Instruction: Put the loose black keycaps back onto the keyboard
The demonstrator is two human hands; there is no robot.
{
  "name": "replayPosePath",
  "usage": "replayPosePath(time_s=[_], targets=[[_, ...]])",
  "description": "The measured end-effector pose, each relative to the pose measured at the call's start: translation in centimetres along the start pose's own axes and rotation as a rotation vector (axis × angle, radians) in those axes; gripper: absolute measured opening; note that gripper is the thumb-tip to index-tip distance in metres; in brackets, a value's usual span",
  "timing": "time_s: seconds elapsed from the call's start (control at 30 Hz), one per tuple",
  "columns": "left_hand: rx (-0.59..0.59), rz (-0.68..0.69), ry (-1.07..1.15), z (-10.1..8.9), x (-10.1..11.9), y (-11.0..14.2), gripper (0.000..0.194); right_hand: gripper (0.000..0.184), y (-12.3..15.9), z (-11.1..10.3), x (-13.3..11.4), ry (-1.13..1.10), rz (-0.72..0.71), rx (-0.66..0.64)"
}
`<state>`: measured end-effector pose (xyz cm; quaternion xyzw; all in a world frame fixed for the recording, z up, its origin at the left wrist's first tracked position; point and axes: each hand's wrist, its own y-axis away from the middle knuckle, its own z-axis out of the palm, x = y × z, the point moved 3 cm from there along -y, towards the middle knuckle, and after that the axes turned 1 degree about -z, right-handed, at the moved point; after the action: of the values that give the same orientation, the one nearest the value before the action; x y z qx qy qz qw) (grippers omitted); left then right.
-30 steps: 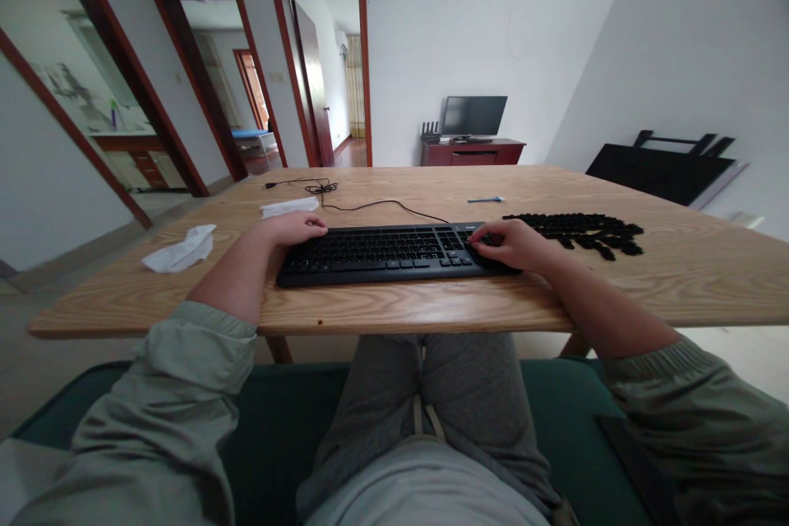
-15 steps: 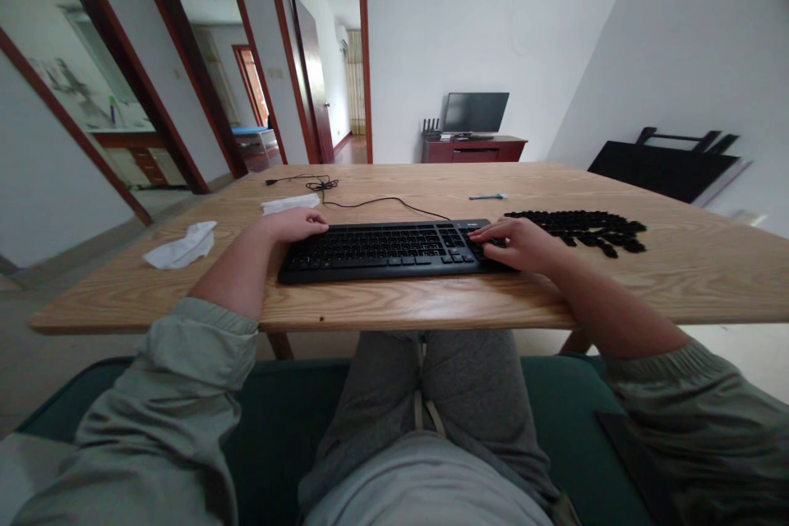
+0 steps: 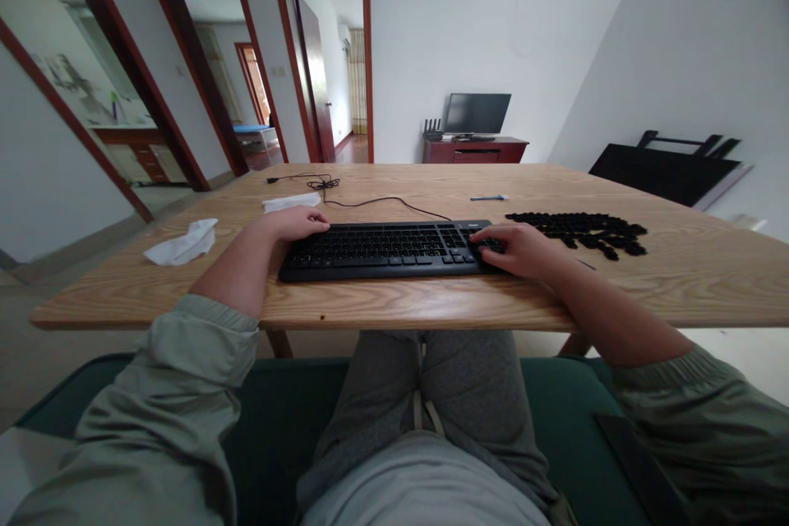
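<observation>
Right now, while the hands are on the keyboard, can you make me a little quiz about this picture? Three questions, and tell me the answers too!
1. Which hand is at the right end of the black keyboard?
A) The left hand
B) The right hand

2. True or false: the bundled loops of the black cable lie on the near side of the keyboard.

3. What lies spread out on the wooden table, just to the right of the keyboard?

Key:
1. B.
2. False; they lie beyond its far edge.
3. Small black pieces that look like loose keycaps.
</observation>
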<state>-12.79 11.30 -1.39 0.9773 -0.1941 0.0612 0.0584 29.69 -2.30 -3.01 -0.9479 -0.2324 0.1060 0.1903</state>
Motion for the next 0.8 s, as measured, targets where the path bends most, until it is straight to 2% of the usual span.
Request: replayPosePath(time_s=[0.27,0.57,0.8], targets=[[0.009,0.003,0.002,0.0,-0.1,-0.1,0.055,0.028,-0.2,0.2,0.4,-0.061,0.000,0.002],[0.016,-0.006,-0.005,-0.3,0.4,0.2,0.053,0.023,-0.9,0.6,1.2,-0.174,0.077,0.007],[-0.008,-0.030,-0.022,-0.4,0.7,0.4,0.057,0.026,-1.0,0.7,2.0,-0.194,0.031,-0.036]])
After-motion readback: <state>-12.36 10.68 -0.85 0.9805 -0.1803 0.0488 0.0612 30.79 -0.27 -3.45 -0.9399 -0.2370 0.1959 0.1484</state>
